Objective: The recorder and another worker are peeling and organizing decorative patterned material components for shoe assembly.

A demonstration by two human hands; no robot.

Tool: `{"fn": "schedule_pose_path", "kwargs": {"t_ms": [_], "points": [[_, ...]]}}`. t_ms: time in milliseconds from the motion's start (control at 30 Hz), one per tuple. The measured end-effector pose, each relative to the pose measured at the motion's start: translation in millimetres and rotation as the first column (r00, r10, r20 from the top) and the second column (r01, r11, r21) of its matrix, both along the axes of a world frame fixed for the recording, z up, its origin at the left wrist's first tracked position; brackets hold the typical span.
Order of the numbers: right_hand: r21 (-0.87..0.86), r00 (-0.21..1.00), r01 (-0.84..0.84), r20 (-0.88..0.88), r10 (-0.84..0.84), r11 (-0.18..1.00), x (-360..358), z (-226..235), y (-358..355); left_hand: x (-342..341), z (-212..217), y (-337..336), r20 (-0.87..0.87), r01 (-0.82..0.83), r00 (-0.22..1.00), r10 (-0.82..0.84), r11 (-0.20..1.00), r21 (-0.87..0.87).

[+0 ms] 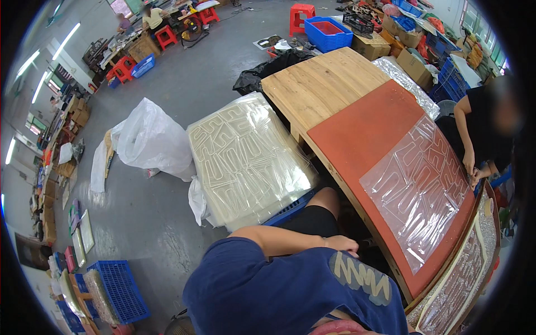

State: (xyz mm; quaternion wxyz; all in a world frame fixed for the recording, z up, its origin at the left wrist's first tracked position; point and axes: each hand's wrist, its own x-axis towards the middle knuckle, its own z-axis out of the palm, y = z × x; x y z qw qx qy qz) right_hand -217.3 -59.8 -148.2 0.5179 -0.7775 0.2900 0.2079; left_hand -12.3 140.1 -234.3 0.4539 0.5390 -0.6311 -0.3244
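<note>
Our left hand (340, 244) rested loosely curled and empty beside the red rubber-topped table (357, 139), our right hand unseen, while the clear plastic sheet of cut letter shapes (419, 190) lay unheld, so we judged a co-worker's tug might slide it.

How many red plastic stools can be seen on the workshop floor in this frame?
4. One red stool stands beside the blue crate at top centre; three more sit along the far workbench at upper left. Others may be hidden behind clutter.
</note>
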Motion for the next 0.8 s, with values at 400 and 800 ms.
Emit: {"fn": "schedule_pose_path", "kwargs": {"t_ms": [400, 800], "points": [[-0.171, 0.977, -0.2, 0.042, 0.209, 0.965, 5, 4, -2, -3, 6, -62, 0.228, 0.442, 0.832, -0.506, 0.853, 0.277], [-0.316, 0.922, -0.345, 0.062, 0.382, 0.884, 5, 3, 17, -12, 15, -84, 0.217, 0.37, 0.857, -0.467, 0.852, 0.371]]}}
